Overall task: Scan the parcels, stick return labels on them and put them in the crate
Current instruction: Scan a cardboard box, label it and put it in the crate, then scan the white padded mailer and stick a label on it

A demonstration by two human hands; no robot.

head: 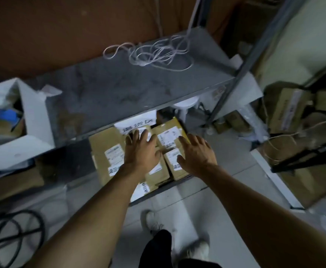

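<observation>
Both hands, left hand (141,149) and right hand (196,153), hover flat-fingered, gripping nothing, over white-labelled parcels (108,149), print unreadable.

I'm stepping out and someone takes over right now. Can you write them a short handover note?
Left hand: open, fingers spread over the middle parcels, gripping nothing.
Right hand: open, over the right-hand parcels, gripping nothing.
Parcels: several cardboard boxes packed side by side under the grey shelf, the leftmost box clear of both hands. All carry white labels; the print is too blurred to read.
Done: boxes visibly labelled.
Left: I cannot tell what is scanned. No scanner is in view.
</observation>
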